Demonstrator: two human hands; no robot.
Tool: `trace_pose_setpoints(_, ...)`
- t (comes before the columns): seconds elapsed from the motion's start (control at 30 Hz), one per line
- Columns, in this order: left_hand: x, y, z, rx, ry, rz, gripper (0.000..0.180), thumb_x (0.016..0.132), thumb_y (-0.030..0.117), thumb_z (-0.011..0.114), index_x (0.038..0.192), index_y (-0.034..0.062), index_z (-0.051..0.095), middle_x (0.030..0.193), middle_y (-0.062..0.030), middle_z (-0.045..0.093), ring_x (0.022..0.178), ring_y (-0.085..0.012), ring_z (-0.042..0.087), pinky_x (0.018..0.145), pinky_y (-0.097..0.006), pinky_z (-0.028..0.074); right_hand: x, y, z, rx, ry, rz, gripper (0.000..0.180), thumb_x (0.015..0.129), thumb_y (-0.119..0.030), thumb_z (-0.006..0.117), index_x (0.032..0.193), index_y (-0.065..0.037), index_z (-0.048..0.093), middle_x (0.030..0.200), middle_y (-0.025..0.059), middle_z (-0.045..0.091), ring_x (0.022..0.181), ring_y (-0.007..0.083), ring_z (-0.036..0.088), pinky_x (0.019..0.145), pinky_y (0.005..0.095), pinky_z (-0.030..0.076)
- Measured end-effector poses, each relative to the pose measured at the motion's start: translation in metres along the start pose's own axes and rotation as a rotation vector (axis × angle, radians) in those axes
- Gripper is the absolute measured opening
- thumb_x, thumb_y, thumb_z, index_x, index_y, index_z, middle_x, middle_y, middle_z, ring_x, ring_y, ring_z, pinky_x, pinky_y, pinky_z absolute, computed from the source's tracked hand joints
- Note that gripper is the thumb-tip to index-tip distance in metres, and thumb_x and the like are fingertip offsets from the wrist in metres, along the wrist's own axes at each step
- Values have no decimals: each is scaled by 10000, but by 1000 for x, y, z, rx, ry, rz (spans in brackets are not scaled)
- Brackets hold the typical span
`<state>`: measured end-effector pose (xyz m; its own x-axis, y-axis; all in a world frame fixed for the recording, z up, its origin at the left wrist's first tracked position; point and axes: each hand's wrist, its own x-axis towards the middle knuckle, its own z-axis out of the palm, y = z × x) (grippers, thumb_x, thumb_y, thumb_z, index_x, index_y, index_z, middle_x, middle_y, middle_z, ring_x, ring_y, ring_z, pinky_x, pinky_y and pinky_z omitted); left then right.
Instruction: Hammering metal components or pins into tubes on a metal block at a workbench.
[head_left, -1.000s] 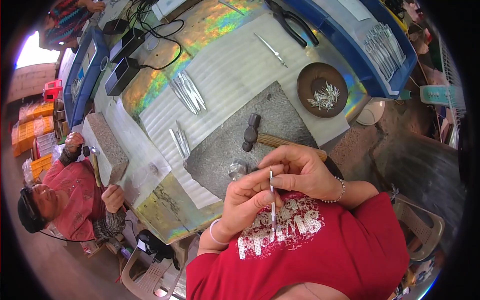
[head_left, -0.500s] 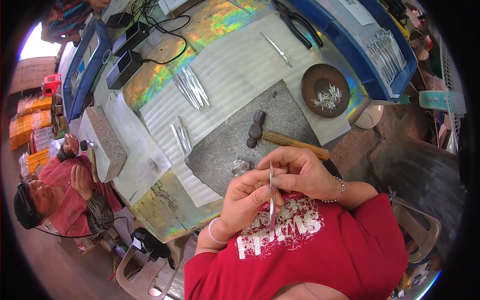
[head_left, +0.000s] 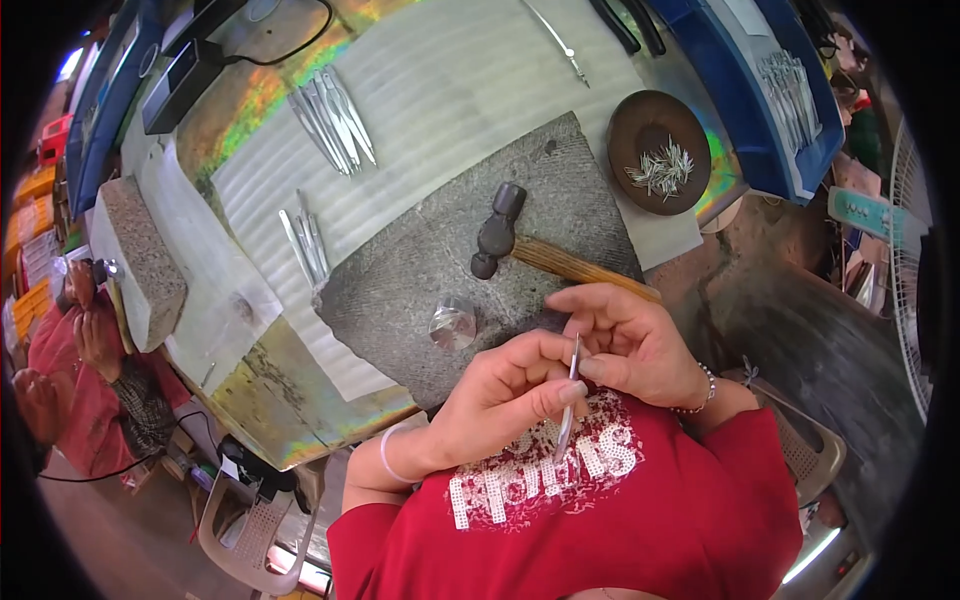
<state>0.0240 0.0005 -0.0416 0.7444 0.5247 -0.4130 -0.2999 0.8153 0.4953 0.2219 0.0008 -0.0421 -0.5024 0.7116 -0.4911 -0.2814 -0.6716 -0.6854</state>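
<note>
Both hands meet just above the red shirt [head_left: 640,500] and pinch a slim metal strip [head_left: 570,400] between them. The left hand [head_left: 500,400] clamps the strip at mid-length between thumb and forefinger; the right hand [head_left: 630,340] grips its upper end with thumb and fingertips. The strip stands nearly upright, its upper tip between the two hands and its lower end hanging free in front of the shirt's white print, near the person's chest and off the work surface.

Just beyond the hands lies a dark stone slab [head_left: 420,260]. On it, close to the left hand, rests a small round metal block [head_left: 452,325]. A hammer [head_left: 500,232] with a dark head lies on the slab, its wooden handle running right toward the right hand. Left of the slab, a few metal strips [head_left: 305,245] lie on a pale ribbed mat [head_left: 450,90]; a larger bundle [head_left: 335,115] lies farther off. A brown round dish [head_left: 628,130] at far right holds small metal pieces. Another person in a red sleeve [head_left: 70,400] sits at the far left.
</note>
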Motion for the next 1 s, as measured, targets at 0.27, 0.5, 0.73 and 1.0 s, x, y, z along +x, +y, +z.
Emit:
trace_pose_setpoints(0.27,3,-3,-5,115,-36,29,222,927,62,499,1129,-4,435,867,-115,633,811,-143,610,736,-271,487,0,-3,-1,37,23,28,538,835,11,584,1324,-20,361,956,50,541,812,68,531,711,193,432)
trace_pose_setpoints(0.5,1,-4,-6,50,-28,39,193,926,74,505,1089,-20,464,877,-135,635,815,-170,618,739,-289,499,3,-4,0,-166,17,-130,230,841,-9,609,1070,-4,602,867,-1,527,719,28,500,614,166,387)
trace_pose_setpoints(0.73,-1,-6,-8,-30,-49,41,171,940,93,491,1073,-15,486,885,-106,636,819,-117,591,730,-248,475,5,-8,4,-151,23,-107,163,845,-30,626,1004,6,626,810,-17,522,693,26,499,595,164,378)
trace_pose_setpoints(1.0,-2,-2,-11,-134,-36,-42,183,948,117,477,1084,-4,492,884,-109,632,767,-137,612,701,-253,497,6,-14,14,49,57,-21,129,862,-46,608,979,-1,578,798,-1,575,697,25,545,607,155,431)
